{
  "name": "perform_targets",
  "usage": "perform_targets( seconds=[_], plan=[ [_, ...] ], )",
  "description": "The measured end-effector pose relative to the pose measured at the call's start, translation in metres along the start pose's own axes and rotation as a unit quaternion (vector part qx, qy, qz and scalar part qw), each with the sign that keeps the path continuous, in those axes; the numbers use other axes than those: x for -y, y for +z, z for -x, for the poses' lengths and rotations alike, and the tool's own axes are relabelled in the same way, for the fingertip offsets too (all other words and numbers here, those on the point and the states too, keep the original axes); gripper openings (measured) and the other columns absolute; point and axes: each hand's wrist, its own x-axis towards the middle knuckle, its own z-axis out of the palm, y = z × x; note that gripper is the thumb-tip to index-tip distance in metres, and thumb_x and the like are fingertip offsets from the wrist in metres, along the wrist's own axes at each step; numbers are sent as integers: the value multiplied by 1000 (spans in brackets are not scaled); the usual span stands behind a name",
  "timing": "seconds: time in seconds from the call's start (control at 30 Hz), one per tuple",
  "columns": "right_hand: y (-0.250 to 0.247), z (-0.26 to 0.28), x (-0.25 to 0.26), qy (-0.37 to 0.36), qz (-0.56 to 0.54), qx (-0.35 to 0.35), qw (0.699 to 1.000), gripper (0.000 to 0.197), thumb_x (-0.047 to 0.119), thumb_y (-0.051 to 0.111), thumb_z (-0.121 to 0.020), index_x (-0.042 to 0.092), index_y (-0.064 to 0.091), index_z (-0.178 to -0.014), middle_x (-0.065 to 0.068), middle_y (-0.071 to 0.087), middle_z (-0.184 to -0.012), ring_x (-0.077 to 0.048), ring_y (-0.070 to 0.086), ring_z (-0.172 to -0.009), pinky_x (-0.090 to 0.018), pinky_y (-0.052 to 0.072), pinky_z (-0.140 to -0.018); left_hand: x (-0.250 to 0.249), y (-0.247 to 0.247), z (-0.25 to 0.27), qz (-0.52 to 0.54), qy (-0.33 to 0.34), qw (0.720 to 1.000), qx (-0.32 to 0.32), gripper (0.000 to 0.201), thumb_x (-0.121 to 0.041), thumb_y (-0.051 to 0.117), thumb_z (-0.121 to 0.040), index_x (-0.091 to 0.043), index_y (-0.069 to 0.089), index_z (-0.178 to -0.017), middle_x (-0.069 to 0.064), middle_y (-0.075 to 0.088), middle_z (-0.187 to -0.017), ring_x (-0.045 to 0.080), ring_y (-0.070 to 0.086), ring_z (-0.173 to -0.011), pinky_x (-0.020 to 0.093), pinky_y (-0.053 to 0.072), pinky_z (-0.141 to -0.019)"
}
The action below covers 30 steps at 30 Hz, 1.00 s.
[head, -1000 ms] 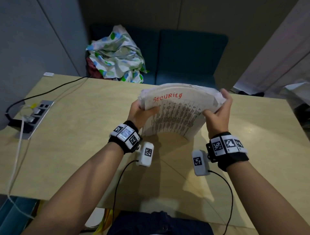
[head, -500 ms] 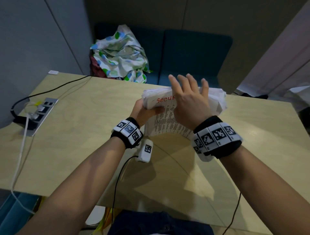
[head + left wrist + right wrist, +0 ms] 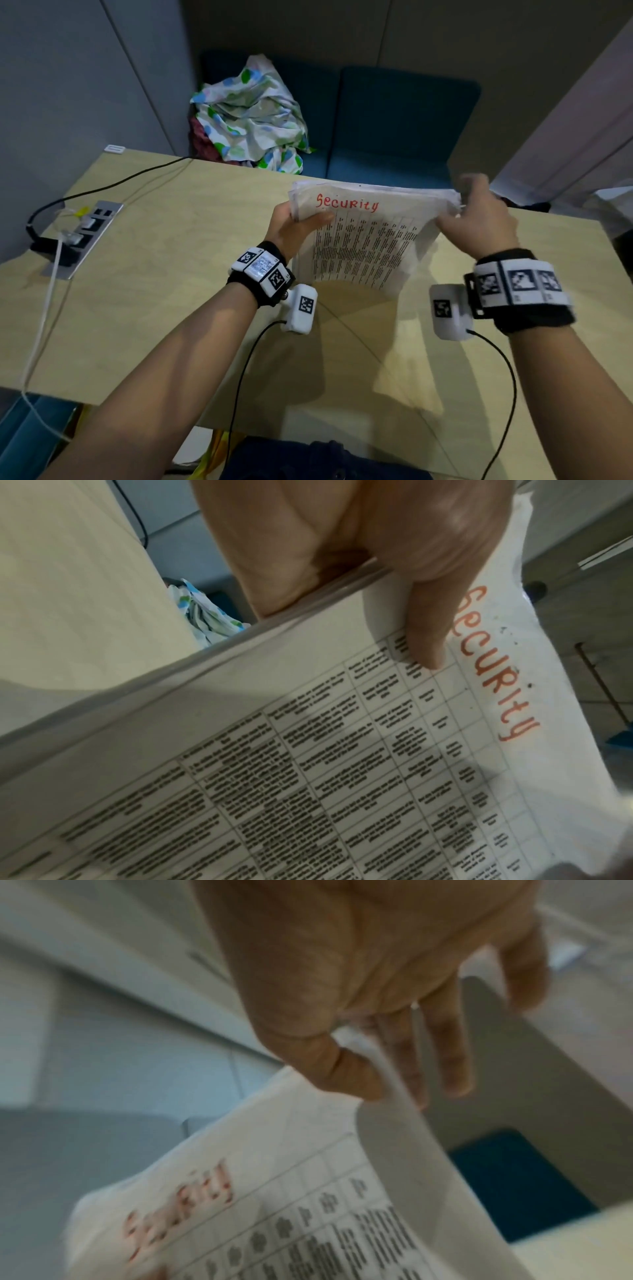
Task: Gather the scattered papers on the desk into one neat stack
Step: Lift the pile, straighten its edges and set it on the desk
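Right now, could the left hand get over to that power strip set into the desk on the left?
Probably not yet: the left hand grips the paper stack. The desk between it and the power strip looks bare, so the way seems free once it lets go.

Dim indoor light falls from above, throwing soft shadows of the arms and papers [image 3: 363, 246] onto the near tabletop [image 3: 144, 308]. The head view bends at its edges. The right hand [image 3: 479, 219] is motion-blurred; the right wrist view is smeared throughout, the left wrist view sharper.
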Motion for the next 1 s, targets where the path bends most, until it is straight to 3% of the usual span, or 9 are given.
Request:
perform_targets(
  seconds=[0.13,0.2,0.3,0.53,0.67,0.8,0.87,0.93,1.0],
  plan=[
    [38,-9,-38,45,-398,108,910,59,-15,55,-68,-1,51,-124,-11,68,-103,-29,62,-95,-32,50,-77,-3,3,3,4,11,999,47,28,-4,75,-72,-9,66,-99,8,70,-93,15,69,-82,26,58,-75],
    [61,-2,-45,75,-488,102,863,60,-10,53,-57,0,58,-116,-3,72,-88,-24,64,-85,-37,50,-76,-4,7,5,6,20,998,62,39,-14,79,-63,-9,66,-99,8,71,-92,18,69,-84,29,58,-76],
    [81,14,-37,72,-536,76,838,44,-3,56,-60,15,62,-99,-9,66,-94,-26,62,-88,-45,52,-80,-4,16,8,12,40,998,48,53,-19,78,-68,1,61,-114,11,71,-97,20,70,-90,25,58,-75],
    [86,23,-29,51,-534,15,844,18,11,58,-74,15,64,-90,-13,65,-93,-30,60,-94,-51,50,-85,4,18,9,18,29,997,-65,31,-6,65,-87,-5,61,-118,1,70,-95,7,69,-84,21,57,-71],
    [96,29,-43,67,-490,11,869,39,6,56,-81,6,50,-120,-14,61,-111,-28,59,-103,-42,52,-85,19,17,17,6,34,998,-60,32,-1,69,-82,-5,60,-113,1,70,-94,0,70,-81,17,56,-67],
    [110,29,-49,134,-438,-1,889,45,-7,47,-88,0,32,-131,-8,53,-107,-24,52,-103,-37,47,-90,44,18,21,-53,-16,996,-65,54,-23,71,-66,-26,52,-117,8,67,-115,25,64,-109,43,57,-86],
    [116,30,-46,119,-417,-4,901,42,-8,44,-88,-8,33,-129,-11,51,-107,-23,50,-103,-40,48,-91,56,21,20,-82,-34,995,-50,49,-19,63,-70,-38,51,-113,4,66,-117,26,61,-112,47,54,-93],
    [121,29,-40,98,-382,-14,919,39,-12,39,-88,-15,33,-126,-11,44,-109,-21,45,-102,-30,50,-88,56,28,19,-80,-37,994,-57,43,-1,52,-79,-28,53,-113,4,65,-111,20,60,-104,40,53,-91],
    [126,29,-37,102,-369,-24,924,31,-12,34,-92,-14,32,-123,-9,41,-104,-19,41,-95,-13,49,-69,56,35,17,-72,-26,995,-70,43,12,43,-83,-15,57,-113,7,63,-104,13,59,-90,28,53,-79]
  ],
)
